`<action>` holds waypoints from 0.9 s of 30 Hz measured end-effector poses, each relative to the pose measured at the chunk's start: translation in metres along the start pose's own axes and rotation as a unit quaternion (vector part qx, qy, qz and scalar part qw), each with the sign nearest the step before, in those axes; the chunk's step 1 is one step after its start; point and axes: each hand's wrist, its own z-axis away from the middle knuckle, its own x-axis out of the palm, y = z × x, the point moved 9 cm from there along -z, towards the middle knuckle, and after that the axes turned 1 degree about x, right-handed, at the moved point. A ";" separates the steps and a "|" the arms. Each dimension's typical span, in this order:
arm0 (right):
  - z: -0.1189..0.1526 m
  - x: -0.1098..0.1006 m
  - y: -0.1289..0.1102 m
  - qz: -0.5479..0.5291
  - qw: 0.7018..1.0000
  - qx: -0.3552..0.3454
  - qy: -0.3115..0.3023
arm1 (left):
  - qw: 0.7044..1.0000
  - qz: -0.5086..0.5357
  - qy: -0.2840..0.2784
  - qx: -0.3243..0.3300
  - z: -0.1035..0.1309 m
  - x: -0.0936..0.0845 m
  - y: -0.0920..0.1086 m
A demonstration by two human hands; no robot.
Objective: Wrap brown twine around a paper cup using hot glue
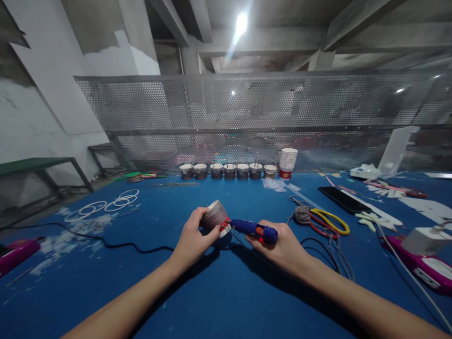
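My left hand [197, 230] is wrapped around a paper cup [215, 215], which lies tilted on its side. Grey yarn is wound over most of the cup, and a red and white band of bare paper shows towards its right end. In my right hand [282, 242] is a blue hot glue gun [252, 229], its nozzle at the cup's red part, touching or nearly so. A red light glows near the gun's handle. A thin strand of yarn trails below the nozzle. My right fingers are partly hidden behind the gun.
Several wrapped cups [229, 171] stand in a row at the back, beside stacked paper cups [288, 162]. Rightward lie a yarn ball [302, 214], yellow-handled scissors [330, 221], a phone [344, 200] and a magenta power strip [420, 263]. White rings [122, 201] and a black cable [130, 246] are leftward.
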 end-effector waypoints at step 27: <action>-0.005 -0.006 0.011 -0.107 0.990 0.092 -0.008 | 0.994 0.109 -0.029 -0.012 -0.002 -0.001 0.000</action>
